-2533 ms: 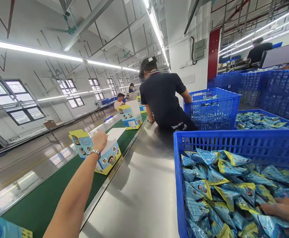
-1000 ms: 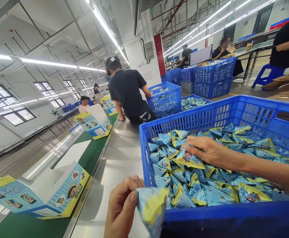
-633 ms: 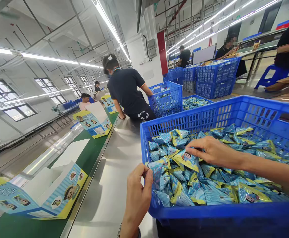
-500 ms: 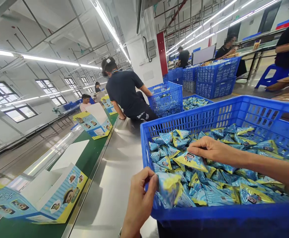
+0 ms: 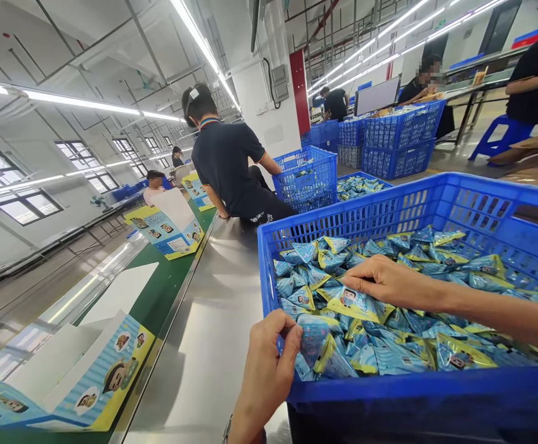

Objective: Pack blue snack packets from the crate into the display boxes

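A blue plastic basket (image 5: 370, 390) at the right holds a heap of small blue and yellow pyramid-shaped packets. Over its near left corner, my left hand (image 5: 273, 351) pinches a blue packet (image 5: 315, 333) between thumb and fingertips. My right hand (image 5: 384, 280) reaches in from the right above the heap, its thumb and fingers closed on the corner of another packet (image 5: 354, 302) with a cartoon figure on it. The two hands are a short distance apart, left hand nearer to me.
Left of the basket runs a metal tabletop (image 5: 204, 308) beside a green conveyor belt (image 5: 167, 280). Open printed boxes (image 5: 106, 370) stand on the belt. A person in a dark shirt (image 5: 232, 166) sits ahead near another blue basket (image 5: 308, 179). More baskets and people are behind.
The view has shifted slightly, and the near box sits lower and further left. My left hand's packet has turned and looks less blurred. Both hands keep their grips.
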